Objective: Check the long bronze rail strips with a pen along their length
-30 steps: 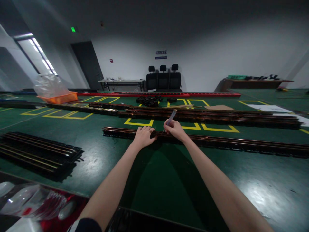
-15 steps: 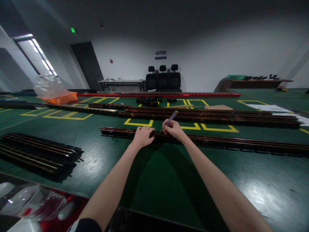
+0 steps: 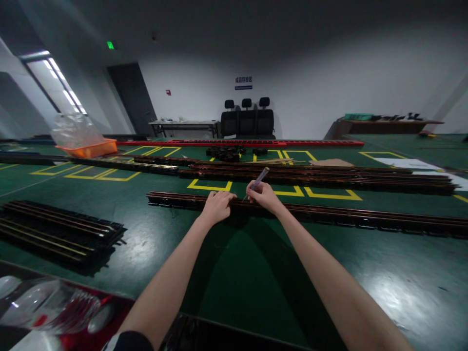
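A long dark rail strip (image 3: pixel 329 214) with coppery lines along its top lies crosswise on the green table. My left hand (image 3: pixel 217 206) is on its left part, fingers bent over the rail and the index finger reaching right; the fingertips' undersides are hidden. Just to the right, my right hand (image 3: pixel 263 196) is closed round a slim pen (image 3: pixel 260 177) with a pale purplish barrel. The pen leans to the right, and its thin tip points down at the rail between my hands. Whether the tip touches is too small to tell.
Beyond the rail lies a bundle of similar strips (image 3: pixel 321 176). Shorter strips (image 3: pixel 58 234) are stacked at left. An orange tray (image 3: pixel 87 148) with a plastic bag stands farther back. Plastic bottles (image 3: pixel 47 304) lie at lower left. A black clump of parts (image 3: pixel 224 153) sits behind the bundle.
The rail strip has slid slightly to the left. My left hand's index finger has stretched further right; my right hand and the pen stay nearly in place.
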Available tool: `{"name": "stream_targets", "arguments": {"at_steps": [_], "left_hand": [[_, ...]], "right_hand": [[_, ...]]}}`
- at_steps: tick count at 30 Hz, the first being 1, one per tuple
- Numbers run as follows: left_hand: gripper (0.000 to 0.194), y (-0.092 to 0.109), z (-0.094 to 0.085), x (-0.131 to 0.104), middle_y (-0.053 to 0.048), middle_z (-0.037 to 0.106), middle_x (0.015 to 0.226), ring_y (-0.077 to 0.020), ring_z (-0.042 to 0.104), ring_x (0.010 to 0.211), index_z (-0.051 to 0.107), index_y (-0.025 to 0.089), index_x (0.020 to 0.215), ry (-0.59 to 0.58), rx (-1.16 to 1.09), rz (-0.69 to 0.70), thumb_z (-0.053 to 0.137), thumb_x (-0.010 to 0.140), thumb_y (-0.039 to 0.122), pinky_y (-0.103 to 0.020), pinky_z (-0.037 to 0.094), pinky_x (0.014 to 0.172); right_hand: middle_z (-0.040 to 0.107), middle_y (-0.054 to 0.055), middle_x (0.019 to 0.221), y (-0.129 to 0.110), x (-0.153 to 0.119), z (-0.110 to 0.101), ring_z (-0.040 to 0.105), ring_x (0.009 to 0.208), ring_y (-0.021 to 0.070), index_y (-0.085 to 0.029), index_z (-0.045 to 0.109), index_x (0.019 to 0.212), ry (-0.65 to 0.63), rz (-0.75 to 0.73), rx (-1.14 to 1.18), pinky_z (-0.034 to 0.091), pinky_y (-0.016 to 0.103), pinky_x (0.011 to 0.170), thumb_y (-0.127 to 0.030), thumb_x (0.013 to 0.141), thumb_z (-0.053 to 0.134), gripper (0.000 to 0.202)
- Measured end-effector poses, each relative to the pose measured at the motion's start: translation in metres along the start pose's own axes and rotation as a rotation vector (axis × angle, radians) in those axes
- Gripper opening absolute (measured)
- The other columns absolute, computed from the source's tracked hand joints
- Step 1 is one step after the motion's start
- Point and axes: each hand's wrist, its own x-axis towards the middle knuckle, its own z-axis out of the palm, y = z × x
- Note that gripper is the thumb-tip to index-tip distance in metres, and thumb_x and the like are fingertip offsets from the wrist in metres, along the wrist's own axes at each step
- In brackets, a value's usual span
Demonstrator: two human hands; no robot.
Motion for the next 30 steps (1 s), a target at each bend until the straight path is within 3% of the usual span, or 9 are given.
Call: {"name": "stream_targets", "arguments": {"at_steps": [10,30], "left_hand": [[0.052,-0.002,0.0,-0.001,-0.005,0.064,0.118,-0.0225,0.056,0.109,0.058,0.023,0.116,-0.044,-0.019,-0.004,0.04,0.072,0.004,-0.04,0.036,0.089],[0.042,-0.004,-0.001,0.0,-0.007,0.064,0.115,-0.0232,0.055,0.106,0.056,0.021,0.117,-0.087,-0.027,-0.031,0.039,0.079,0.021,-0.04,0.038,0.089]], "right_hand": [[0.054,-0.003,0.053,0.001,-0.001,0.0,0.052,0.049,0.0111,-0.018,0.052,0.067,-0.008,0.023,0.005,0.043,0.024,0.052,-0.028,0.07,0.055,0.011],[0.052,-0.003,0.051,-0.008,-0.003,-0.004,0.049,0.047,0.0111,-0.018,0.051,0.063,0.02,0.063,0.004,0.04,0.024,0.05,-0.031,0.068,0.056,0.015]]}}
